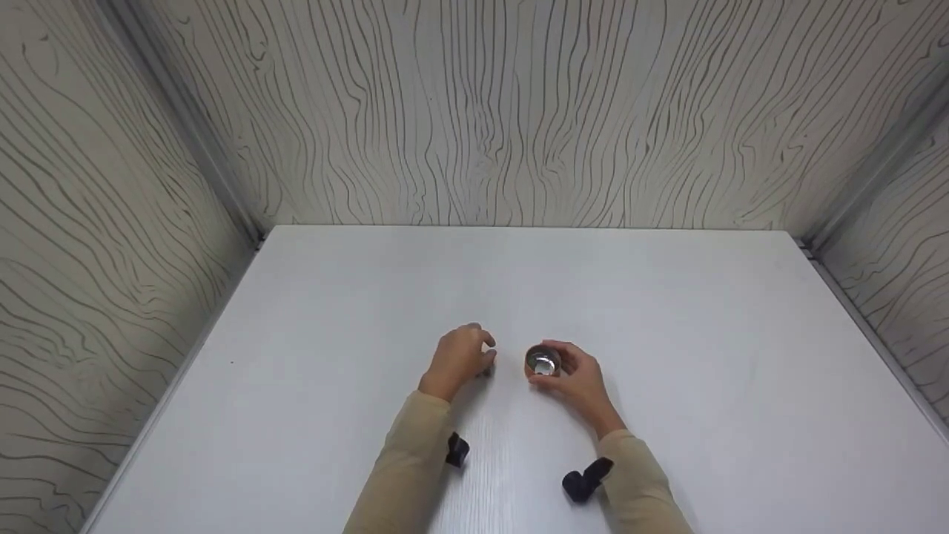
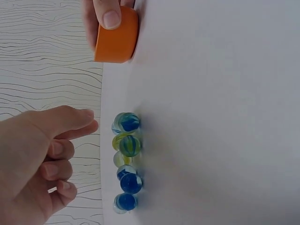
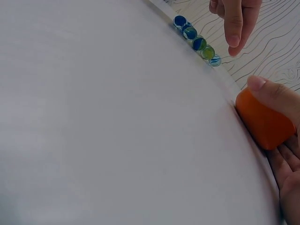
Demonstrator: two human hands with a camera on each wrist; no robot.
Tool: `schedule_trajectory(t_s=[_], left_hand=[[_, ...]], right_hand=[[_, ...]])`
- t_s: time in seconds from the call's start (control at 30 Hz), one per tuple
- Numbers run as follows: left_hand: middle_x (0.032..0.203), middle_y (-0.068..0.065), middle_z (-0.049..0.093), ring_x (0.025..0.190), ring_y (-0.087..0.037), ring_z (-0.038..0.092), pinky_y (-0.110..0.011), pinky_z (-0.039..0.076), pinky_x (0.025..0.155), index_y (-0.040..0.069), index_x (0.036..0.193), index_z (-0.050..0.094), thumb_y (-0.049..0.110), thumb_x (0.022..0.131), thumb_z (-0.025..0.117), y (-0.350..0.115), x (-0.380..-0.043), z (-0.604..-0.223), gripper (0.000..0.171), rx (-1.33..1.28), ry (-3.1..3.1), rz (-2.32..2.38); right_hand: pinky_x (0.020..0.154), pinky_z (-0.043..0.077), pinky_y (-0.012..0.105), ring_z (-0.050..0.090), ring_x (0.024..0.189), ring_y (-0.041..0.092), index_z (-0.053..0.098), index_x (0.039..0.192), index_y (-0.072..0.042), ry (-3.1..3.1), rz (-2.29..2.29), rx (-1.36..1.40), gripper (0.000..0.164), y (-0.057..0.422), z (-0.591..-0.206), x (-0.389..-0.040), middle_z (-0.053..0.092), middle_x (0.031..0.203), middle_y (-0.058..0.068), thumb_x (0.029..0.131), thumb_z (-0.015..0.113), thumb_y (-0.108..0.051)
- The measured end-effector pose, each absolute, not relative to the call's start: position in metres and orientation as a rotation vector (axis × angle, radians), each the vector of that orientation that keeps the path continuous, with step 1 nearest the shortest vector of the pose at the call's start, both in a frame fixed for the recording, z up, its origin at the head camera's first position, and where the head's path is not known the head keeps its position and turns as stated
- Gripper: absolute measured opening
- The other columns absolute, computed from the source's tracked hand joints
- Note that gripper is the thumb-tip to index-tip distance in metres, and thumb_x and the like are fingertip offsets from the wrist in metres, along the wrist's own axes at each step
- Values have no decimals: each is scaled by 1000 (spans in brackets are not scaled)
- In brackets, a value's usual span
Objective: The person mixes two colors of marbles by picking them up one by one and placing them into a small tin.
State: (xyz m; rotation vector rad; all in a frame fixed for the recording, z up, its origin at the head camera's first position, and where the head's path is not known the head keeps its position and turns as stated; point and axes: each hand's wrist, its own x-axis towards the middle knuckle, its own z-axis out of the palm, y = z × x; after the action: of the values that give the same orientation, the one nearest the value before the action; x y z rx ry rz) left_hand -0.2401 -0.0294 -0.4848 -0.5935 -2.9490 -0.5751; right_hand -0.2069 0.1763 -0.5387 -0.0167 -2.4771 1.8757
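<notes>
An orange cup [image 1: 530, 369] with a shiny metallic inside stands on the white table, its mouth facing up. My right hand [image 1: 582, 380] grips it from the right, thumb on the near side and fingers on the far side. Several glass marbles [image 2: 130, 146], blue, clear and yellow-green, lie bunched in a row on the table in the left wrist view. Above them hovers my left hand [image 1: 458, 361], fingers loosely bent, thumb and index finger apart, nothing visible between them. In the head view this hand hides most of the marbles.
The white table [image 1: 334, 297] ends at a back wall [image 1: 474, 111] with a wood-grain pattern. Similar panels rise on the left and right. Black wrist cameras [image 1: 582, 483] are strapped to both sleeved forearms.
</notes>
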Motion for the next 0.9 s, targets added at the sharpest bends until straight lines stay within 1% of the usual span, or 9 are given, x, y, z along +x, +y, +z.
schedule_trajectory(t_s=[0.17, 0.5, 0.73, 0.9], left_hand=[[92, -8, 72, 90, -23, 69, -32, 56, 82, 7, 95, 76, 17, 86, 70, -31, -241, -485, 15, -595, -2945, -565], [101, -10, 73, 101, -25, 68, -34, 54, 90, 6, 98, 75, 19, 89, 67, -31, -245, -486, 18, -551, -3028, -577], [103, -10, 73, 102, -25, 68, -34, 54, 91, 6, 99, 75, 20, 90, 66, -29, -248, -487, 20, -535, -3068, -561], [102, -10, 73, 102, -24, 68, -34, 53, 91, 6, 99, 75, 21, 89, 66, -28, -249, -487, 19, -543, -3070, -559]], right_hand=[[111, 39, 39, 53, 131, 31, 61, 123, -3, -2469, 1899, -27, 59, 177, -540, -208, 62, 131, 17, 70, 84, -11], [110, 39, 39, 51, 132, 33, 60, 125, -3, -2502, 1862, -37, 61, 176, -541, -208, 60, 133, 18, 70, 84, -13], [111, 39, 39, 50, 134, 32, 59, 126, -3, -2490, 1877, -35, 61, 176, -538, -206, 59, 135, 18, 71, 83, -9], [111, 39, 40, 50, 134, 33, 59, 126, -3, -2502, 1871, -40, 62, 176, -538, -206, 58, 135, 18, 70, 84, -10]])
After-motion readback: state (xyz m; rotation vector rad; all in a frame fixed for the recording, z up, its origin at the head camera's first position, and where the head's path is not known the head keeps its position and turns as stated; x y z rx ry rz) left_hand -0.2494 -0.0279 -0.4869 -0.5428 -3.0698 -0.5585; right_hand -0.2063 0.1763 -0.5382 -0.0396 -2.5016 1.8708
